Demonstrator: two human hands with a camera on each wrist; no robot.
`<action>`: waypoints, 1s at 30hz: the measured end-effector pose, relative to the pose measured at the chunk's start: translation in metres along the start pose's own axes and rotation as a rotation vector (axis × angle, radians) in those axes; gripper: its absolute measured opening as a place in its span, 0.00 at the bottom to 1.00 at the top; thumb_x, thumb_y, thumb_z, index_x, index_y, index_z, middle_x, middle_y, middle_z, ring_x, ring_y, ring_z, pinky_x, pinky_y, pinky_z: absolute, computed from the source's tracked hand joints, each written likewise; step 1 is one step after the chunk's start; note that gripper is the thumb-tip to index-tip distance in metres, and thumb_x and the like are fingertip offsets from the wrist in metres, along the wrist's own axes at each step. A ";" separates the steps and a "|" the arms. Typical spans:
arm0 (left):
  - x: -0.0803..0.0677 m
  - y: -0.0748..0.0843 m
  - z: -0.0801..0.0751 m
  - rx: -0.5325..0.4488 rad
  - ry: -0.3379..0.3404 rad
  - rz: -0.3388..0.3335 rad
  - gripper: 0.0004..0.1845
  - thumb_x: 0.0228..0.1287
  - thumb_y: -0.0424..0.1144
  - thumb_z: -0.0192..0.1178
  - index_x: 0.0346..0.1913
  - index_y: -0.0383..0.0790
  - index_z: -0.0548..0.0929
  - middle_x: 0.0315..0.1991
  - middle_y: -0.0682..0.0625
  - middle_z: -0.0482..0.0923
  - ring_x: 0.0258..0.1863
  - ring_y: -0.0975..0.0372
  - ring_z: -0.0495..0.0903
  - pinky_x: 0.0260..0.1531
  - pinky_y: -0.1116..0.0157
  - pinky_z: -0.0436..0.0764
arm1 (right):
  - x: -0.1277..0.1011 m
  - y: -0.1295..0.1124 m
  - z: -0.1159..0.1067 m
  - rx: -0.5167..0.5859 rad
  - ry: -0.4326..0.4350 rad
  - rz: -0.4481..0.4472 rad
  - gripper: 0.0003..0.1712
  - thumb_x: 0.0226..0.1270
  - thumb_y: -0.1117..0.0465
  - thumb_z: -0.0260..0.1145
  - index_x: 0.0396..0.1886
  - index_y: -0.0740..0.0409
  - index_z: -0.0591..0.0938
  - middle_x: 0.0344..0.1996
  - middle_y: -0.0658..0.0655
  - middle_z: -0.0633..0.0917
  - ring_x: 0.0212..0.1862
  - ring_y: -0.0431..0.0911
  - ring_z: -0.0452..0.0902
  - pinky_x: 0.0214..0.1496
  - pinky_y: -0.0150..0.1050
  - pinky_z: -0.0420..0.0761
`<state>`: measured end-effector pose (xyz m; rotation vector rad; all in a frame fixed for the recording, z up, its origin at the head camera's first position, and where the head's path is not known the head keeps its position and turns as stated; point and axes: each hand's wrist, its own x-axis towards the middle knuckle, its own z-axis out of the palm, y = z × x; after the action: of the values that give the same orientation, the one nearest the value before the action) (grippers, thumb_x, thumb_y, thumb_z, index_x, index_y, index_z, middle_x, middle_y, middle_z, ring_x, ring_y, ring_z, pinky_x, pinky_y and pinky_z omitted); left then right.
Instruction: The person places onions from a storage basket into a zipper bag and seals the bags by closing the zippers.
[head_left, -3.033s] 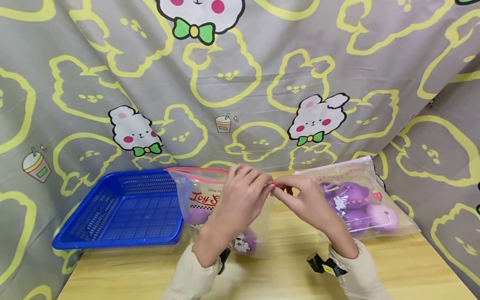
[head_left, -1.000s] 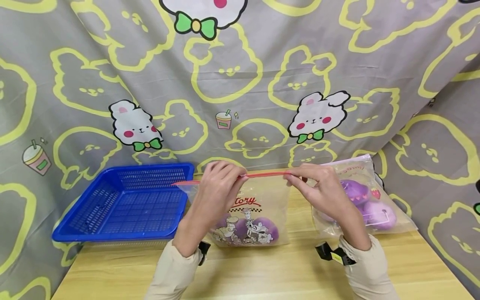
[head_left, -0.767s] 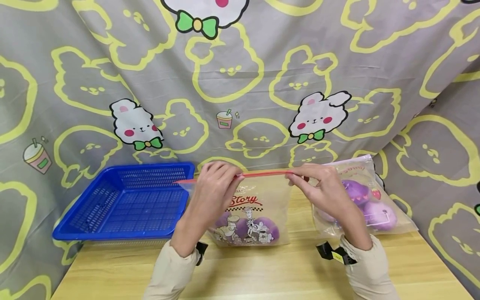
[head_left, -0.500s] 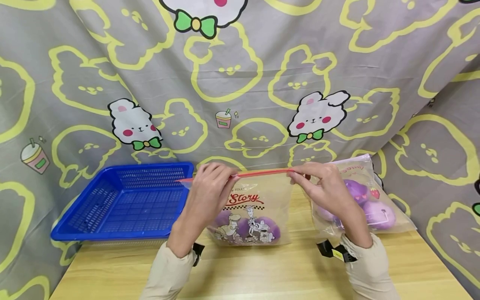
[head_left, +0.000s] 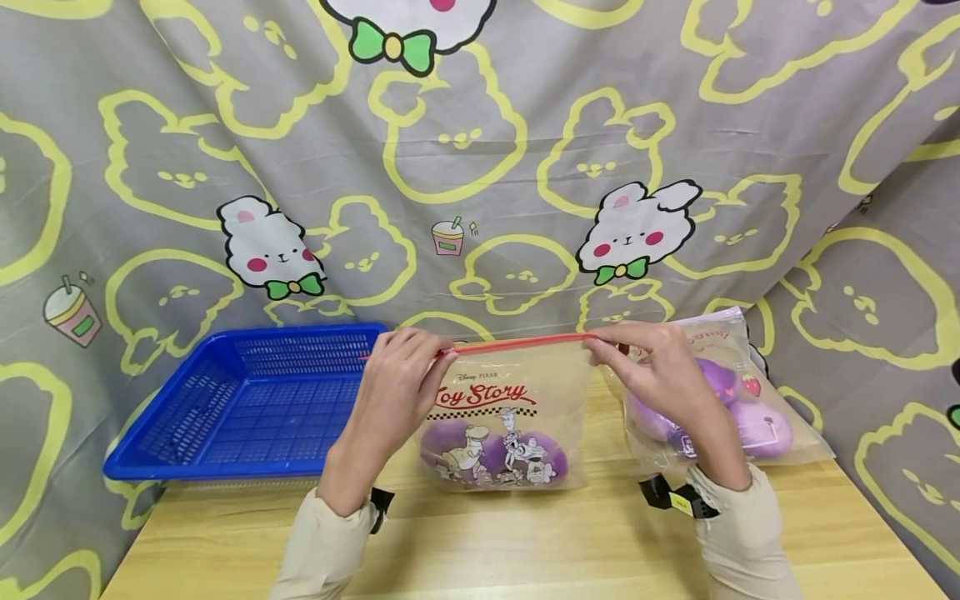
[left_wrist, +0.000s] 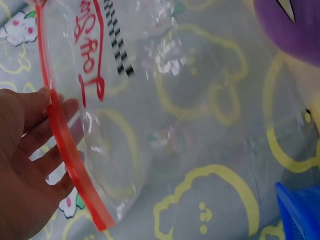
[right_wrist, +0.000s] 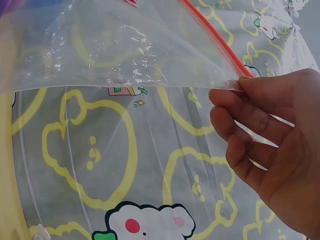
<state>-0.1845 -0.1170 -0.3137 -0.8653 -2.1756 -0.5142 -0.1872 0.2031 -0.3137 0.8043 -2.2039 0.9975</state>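
You have the clear Toy Story zip bag [head_left: 504, 417] held upright between both hands, its bottom resting on the wooden surface [head_left: 525, 542] just right of the blue basket [head_left: 247, 408]. Your left hand [head_left: 401, 379] pinches the red zip strip [head_left: 517, 342] near its left end, fingers curled over the seal, and your right hand [head_left: 652, 371] pinches the strip at the right corner, so each grip is closed on the bag's top edge. The purple plush toys [head_left: 491, 454] sit at the bottom of the bag. The strip looks stretched straight and flat between your hands, so I judge you to be at the sealing step, with the toys already inside. From the wrist views I cannot tell whether the two tracks are fully pressed together. The next move calls for keeping the strip taut with one hand while the other runs a firm pinch along its whole length, without letting the bag tip. The second bag of purple toys [head_left: 731, 400] lies just behind your right hand, against the rabbit-print cloth [head_left: 480, 167].
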 end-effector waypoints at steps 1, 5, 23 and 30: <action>0.000 -0.001 -0.001 0.000 0.002 -0.002 0.05 0.70 0.36 0.61 0.40 0.40 0.85 0.35 0.50 0.85 0.41 0.56 0.81 0.47 0.54 0.74 | 0.000 0.000 -0.001 -0.001 -0.001 0.008 0.09 0.59 0.71 0.72 0.39 0.59 0.90 0.25 0.46 0.89 0.26 0.35 0.78 0.27 0.26 0.73; -0.002 -0.006 -0.006 0.000 0.013 -0.006 0.04 0.69 0.36 0.63 0.40 0.39 0.86 0.35 0.49 0.85 0.40 0.55 0.81 0.46 0.53 0.74 | 0.000 0.002 -0.003 0.003 -0.010 0.054 0.07 0.62 0.69 0.71 0.39 0.59 0.90 0.26 0.46 0.89 0.26 0.37 0.79 0.25 0.28 0.73; -0.014 -0.028 -0.015 0.046 0.004 -0.021 0.02 0.66 0.33 0.65 0.39 0.39 0.85 0.34 0.49 0.84 0.39 0.55 0.80 0.41 0.54 0.74 | -0.004 0.014 -0.008 -0.039 0.019 0.108 0.05 0.64 0.67 0.70 0.37 0.57 0.91 0.23 0.44 0.87 0.23 0.38 0.75 0.21 0.31 0.68; -0.017 -0.037 -0.018 0.057 -0.011 -0.047 0.04 0.62 0.30 0.67 0.39 0.40 0.85 0.33 0.48 0.84 0.38 0.54 0.80 0.40 0.54 0.74 | -0.003 0.018 -0.009 -0.058 0.041 0.111 0.04 0.64 0.66 0.70 0.35 0.55 0.91 0.22 0.44 0.87 0.22 0.38 0.75 0.22 0.29 0.67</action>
<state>-0.1942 -0.1601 -0.3179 -0.7895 -2.2146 -0.4694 -0.1964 0.2207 -0.3189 0.6358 -2.2521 0.9897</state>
